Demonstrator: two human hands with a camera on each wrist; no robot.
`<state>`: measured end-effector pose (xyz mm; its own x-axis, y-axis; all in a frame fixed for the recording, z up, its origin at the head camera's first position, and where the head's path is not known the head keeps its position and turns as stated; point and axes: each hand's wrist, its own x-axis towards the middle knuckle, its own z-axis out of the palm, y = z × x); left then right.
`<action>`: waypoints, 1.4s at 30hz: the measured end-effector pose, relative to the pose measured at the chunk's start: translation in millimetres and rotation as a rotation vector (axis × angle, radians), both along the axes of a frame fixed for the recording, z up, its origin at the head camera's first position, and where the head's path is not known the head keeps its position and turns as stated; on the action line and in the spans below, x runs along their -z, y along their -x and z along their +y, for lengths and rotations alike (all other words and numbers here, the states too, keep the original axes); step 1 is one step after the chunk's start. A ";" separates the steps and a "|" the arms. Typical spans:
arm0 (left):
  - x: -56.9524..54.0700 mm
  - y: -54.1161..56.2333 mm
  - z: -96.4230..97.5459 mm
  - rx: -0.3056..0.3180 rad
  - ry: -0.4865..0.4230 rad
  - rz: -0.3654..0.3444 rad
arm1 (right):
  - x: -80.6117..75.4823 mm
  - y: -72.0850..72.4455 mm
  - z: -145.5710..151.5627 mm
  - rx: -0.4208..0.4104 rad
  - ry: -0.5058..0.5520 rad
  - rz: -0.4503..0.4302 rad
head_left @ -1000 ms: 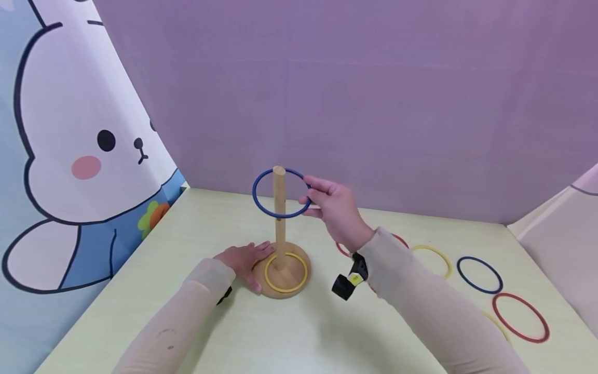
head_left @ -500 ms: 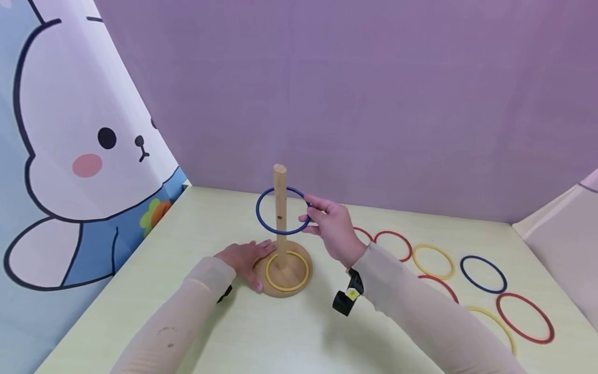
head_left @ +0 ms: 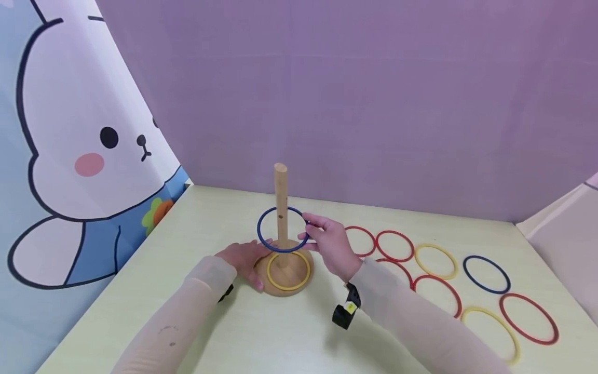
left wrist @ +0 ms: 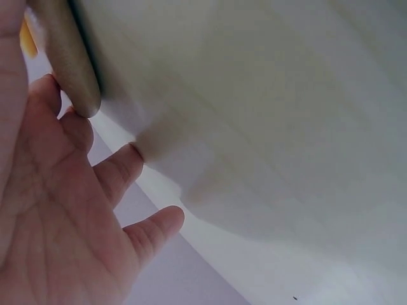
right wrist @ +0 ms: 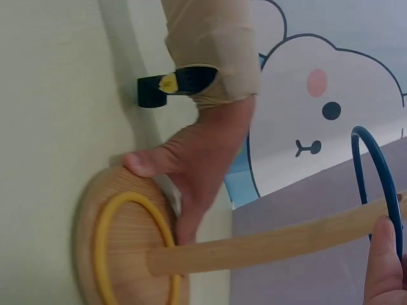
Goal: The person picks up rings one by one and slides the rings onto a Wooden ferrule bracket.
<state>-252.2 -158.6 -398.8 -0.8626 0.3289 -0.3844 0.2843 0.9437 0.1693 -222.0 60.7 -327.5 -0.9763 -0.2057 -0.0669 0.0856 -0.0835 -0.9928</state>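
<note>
"Yellow label [head_left: 350, 307] on the right wrist's black device [head_left: 343, 317]: readable?"

"Too small. The left hand [head_left: 245, 259], fingers extended, touches the wooden base [head_left: 294, 270] at nine o'clock."

"And the right hand [head_left: 330, 244]?"

"Pinches the blue ring [head_left: 283, 251] at three o'clock; it circles the post [head_left: 282, 192], above the yellow ring [head_left: 287, 289]."

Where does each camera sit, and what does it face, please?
Head: worn there, looking forward-down at the post; left hand, right hand and sleeves show.
Left wrist: worn there, facing the table; left hand shows.
Right wrist: worn there, facing the base; left hand, part of right hand show.
Head and right wrist share the post.
</note>
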 end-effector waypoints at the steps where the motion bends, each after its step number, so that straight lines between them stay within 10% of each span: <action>1: 0.1 0.0 0.1 0.001 -0.002 0.005 | 4.4 -1.3 -0.2 0.008 0.005 0.002; 11: 5.6 0.2 -2.9 -0.013 -0.026 0.020 | 44.3 -10.1 -8.1 0.041 0.038 -0.005; 42: 0.7 -1.7 -3.4 -0.007 -0.033 0.000 | 74.0 -10.3 0.2 -0.021 -0.017 -0.023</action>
<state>-250.5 -162.0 -399.5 -0.8652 0.3351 -0.3730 0.2775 0.9396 0.2005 -211.8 61.0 -401.5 -0.9700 -0.2244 -0.0933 0.1105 -0.0650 -0.9918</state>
